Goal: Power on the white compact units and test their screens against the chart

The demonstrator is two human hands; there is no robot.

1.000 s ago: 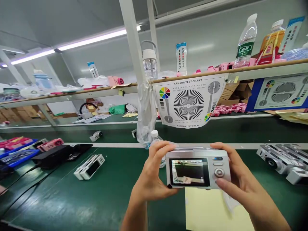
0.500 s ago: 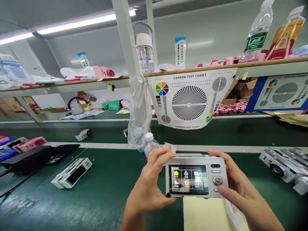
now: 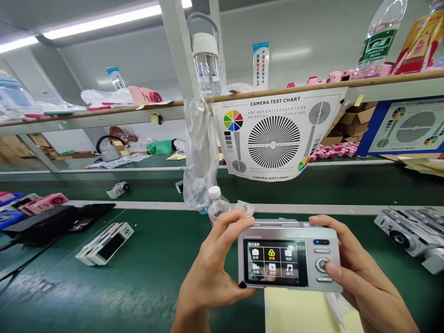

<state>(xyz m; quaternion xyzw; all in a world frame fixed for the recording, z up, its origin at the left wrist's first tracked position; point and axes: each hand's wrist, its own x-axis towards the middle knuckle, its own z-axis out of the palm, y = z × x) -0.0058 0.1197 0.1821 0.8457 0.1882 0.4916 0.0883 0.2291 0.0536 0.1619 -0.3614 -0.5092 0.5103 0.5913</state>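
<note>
Silver digital camera (image 3: 289, 259) between both hands (image 3: 287, 263), gripped

Hmm, need to give hands points properly.

Silver digital camera (image 3: 289, 259), held between hands (image 3: 215, 263)

Relative to the silver digital camera (image 3: 289, 261): passage for the left hand (image 3: 211, 275) runs leftward over the green table (image 3: 149, 282) as far as a white camera body (image 3: 105, 243). Directly beyond the left hand, a water bottle (image 3: 218, 206) stands as the nearest obstacle, with a hanging clear plastic bag (image 3: 199, 159) behind it; the gap is difficult to judge from this view. Past the right hand (image 3: 364, 277), room extends to silver camera bodies (image 3: 404, 236). A yellow paper sheet (image 3: 298, 312) lies flat below.
</note>
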